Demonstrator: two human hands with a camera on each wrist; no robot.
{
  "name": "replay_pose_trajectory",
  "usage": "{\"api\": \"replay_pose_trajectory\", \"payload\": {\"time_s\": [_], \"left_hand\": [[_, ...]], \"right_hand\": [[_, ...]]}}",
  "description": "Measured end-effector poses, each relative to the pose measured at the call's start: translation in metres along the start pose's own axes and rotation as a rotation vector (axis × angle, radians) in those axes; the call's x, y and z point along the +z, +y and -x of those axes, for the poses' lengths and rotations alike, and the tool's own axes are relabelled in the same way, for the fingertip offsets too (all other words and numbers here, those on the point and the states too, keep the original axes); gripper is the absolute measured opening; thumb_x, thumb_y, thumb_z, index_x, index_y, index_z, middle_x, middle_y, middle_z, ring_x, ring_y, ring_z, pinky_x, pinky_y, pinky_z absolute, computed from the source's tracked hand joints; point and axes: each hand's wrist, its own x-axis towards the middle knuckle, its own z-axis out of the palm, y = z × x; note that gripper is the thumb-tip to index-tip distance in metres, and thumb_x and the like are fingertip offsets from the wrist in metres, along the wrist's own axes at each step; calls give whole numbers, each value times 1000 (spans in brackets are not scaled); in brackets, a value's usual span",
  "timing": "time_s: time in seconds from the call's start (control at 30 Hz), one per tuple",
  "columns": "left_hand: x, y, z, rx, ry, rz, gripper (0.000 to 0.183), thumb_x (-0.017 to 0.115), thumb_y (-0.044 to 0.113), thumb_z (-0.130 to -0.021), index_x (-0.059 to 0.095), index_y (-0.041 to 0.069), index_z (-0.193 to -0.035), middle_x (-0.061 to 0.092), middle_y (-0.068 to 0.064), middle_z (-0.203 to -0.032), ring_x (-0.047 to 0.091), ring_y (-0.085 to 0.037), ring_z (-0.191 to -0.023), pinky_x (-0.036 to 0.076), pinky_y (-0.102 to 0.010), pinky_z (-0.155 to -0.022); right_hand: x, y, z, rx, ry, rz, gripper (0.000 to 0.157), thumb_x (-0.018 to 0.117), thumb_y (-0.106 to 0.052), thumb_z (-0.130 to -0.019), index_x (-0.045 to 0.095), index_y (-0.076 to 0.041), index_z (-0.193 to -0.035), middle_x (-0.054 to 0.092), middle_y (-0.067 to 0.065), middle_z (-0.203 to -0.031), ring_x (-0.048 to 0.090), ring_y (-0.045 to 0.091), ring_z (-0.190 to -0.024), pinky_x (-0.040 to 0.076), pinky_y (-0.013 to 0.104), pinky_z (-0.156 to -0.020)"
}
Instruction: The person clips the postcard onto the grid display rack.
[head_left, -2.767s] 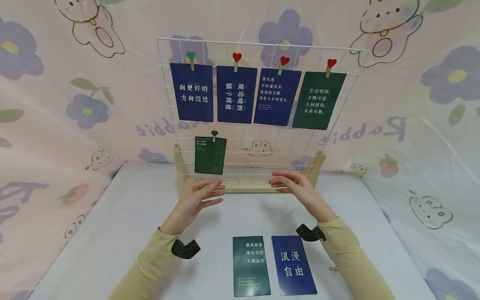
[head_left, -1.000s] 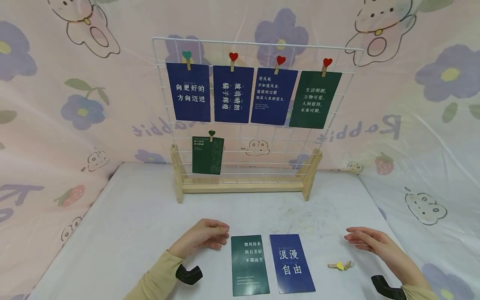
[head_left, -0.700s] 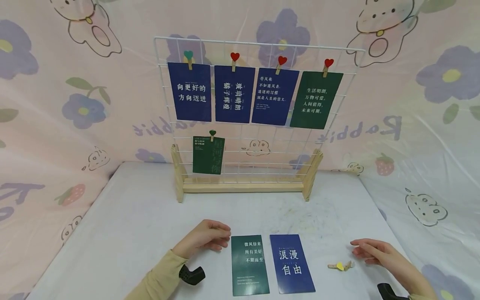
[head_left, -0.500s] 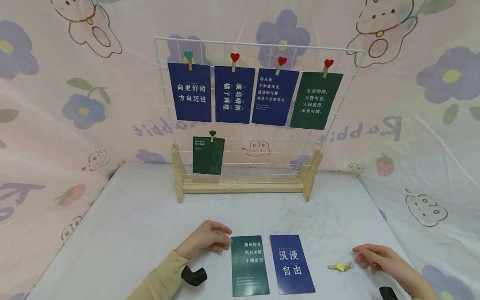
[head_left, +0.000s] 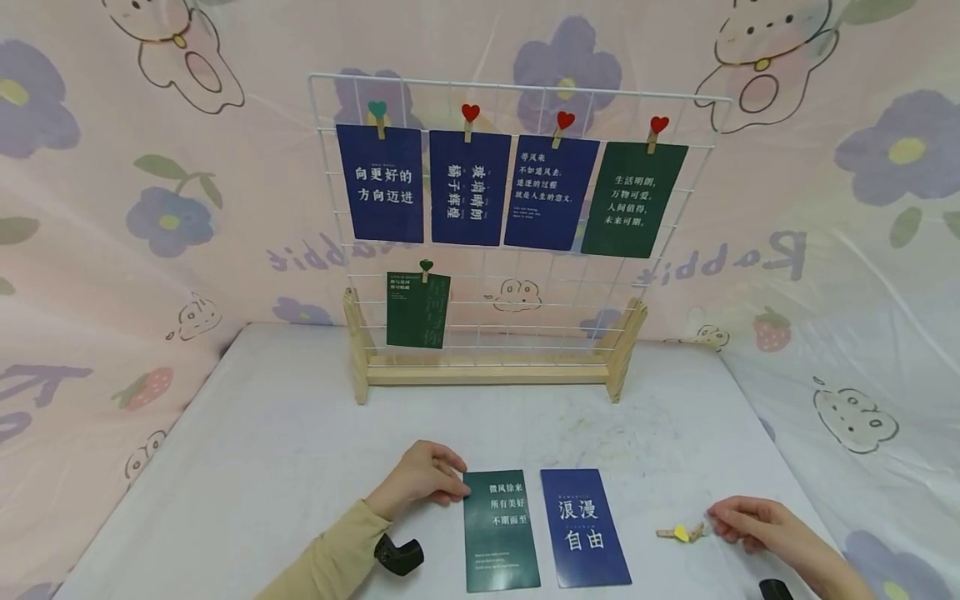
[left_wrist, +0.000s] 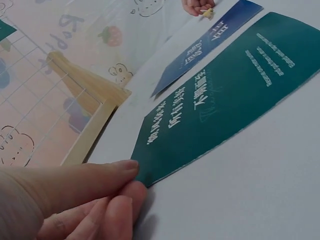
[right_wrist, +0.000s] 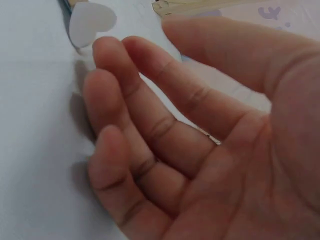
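My left hand (head_left: 422, 477) pinches the upper left corner of a green card (head_left: 501, 542) with white writing; in the left wrist view the thumb (left_wrist: 125, 167) lies over the corner and a finger sits beneath it. Just right of it a blue card (head_left: 587, 529) lies flat on the white table. My right hand (head_left: 765, 525) is beside small wooden clips (head_left: 681, 532), one with a yellow heart, its fingertips right at their right end. In the right wrist view the fingers are gently bent, thumb apart, nothing between them, and a pale heart (right_wrist: 90, 25) shows past the fingertips.
A white wire grid (head_left: 525, 287) on a wooden stand (head_left: 487, 376) stands at the back. Several cards hang on it from heart clips: a top row of blue cards (head_left: 380, 183) with one green card (head_left: 634, 200) at right, and a smaller green card (head_left: 417, 310) below left.
Both hands have come down from the grid to the table. The left hand has moved right and taken the green card's corner; the right hand has moved to the clips.
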Motion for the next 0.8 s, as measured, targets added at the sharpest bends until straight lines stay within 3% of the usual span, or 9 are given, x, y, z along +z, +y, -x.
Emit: {"api": "replay_pose_trajectory", "payload": {"time_s": [0.23, 0.43, 0.8], "left_hand": [[5, -3, 1, 40, 73, -32, 28, 83, -2, -69, 65, -4, -90, 67, -9, -66, 62, -13, -51, 53, -25, -48], [7, -4, 1, 73, 102, -100, 25, 83, -2, -68, 65, -3, -85, 65, -7, -62, 59, -12, -47, 52, -25, -45], [4, -3, 1, 88, 67, -70, 18, 79, -5, -70, 65, -6, -82, 65, -7, -63, 59, -12, -48, 53, -26, -47]], "right_hand": [[5, 0, -1, 30, 35, 63, 44, 61, -28, -95, 58, 9, -119, 68, 5, -101, 57, 16, -84, 45, 30, -66], [6, 1, -2, 24, 30, 84, 44, 61, -29, -95, 59, 8, -119, 68, 5, -104, 57, 16, -86, 45, 31, -68], [8, -2, -2, -16, 10, 80, 39, 61, -22, -95, 59, 11, -116, 68, 7, -100, 62, 17, -87, 50, 27, -70]]}}
